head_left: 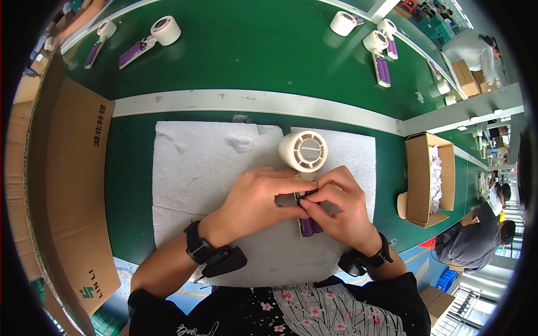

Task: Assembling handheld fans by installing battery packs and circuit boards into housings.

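Note:
In front of me a cream handheld fan (pixel 285 151) lies on a foam mat, its round slotted head away from me. Its handle is open, and purple cells (pixel 309 227) show at the near end. My left hand (pixel 246 199) is closed on the handle from the left, thumb and forefinger at its two ends of the exposed inner part. From the right, my right hand (pixel 346 208) pinches at a small dark part over the handle, too small and covered to name. My fingertips nearly meet there and hide much of the handle.
The grey-white foam mat (pixel 196 168) covers the green bench. A tall cardboard box (pixel 73 185) stands at left; a smaller carton (pixel 417 185) with white pieces is at right. Beyond a metal rail (pixel 252 103), more fans (pixel 166 31) lie on green surface. Other people work at right.

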`<state>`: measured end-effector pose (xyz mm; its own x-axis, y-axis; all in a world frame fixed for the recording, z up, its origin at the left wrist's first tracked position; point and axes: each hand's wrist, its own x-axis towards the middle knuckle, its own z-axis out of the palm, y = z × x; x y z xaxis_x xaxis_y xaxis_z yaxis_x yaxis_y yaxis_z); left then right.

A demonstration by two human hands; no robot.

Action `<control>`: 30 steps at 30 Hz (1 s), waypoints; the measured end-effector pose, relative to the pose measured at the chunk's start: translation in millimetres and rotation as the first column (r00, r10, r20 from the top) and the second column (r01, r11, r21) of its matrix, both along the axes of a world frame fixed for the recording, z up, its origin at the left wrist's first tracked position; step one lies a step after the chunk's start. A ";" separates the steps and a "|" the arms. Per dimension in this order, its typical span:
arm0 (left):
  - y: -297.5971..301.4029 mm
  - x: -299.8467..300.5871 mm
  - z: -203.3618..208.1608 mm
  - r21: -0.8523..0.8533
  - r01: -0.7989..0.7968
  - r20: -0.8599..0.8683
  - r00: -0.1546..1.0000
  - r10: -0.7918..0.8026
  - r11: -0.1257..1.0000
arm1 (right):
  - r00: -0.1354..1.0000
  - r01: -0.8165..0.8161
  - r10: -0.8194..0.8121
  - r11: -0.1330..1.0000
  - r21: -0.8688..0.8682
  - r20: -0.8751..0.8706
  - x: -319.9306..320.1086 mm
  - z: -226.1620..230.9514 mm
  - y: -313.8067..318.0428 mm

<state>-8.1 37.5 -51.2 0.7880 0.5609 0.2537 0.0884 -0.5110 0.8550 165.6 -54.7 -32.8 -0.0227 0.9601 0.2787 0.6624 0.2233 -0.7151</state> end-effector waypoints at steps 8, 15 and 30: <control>2.8 -2.4 -6.1 -0.017 0.012 0.071 0.997 -0.010 1.000 | 0.907 -0.205 0.184 0.979 0.016 0.379 -0.5 22.3 -17.7; -3.9 -6.5 -1.3 -0.060 -0.031 0.069 0.997 0.035 0.998 | 0.878 -0.215 0.221 0.975 -0.064 0.424 -5.4 16.8 -34.3; -4.4 -19.8 -19.1 -0.394 -0.214 0.196 0.931 0.309 0.894 | 0.912 -0.406 0.362 0.720 0.563 0.194 -44.9 123.6 9.1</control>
<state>-27.8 33.1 -70.3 0.5384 0.8271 0.1614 -0.0620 -0.1522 0.9864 120.7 -45.5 90.8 -0.3923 0.5177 0.7603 0.4670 0.8242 -0.3203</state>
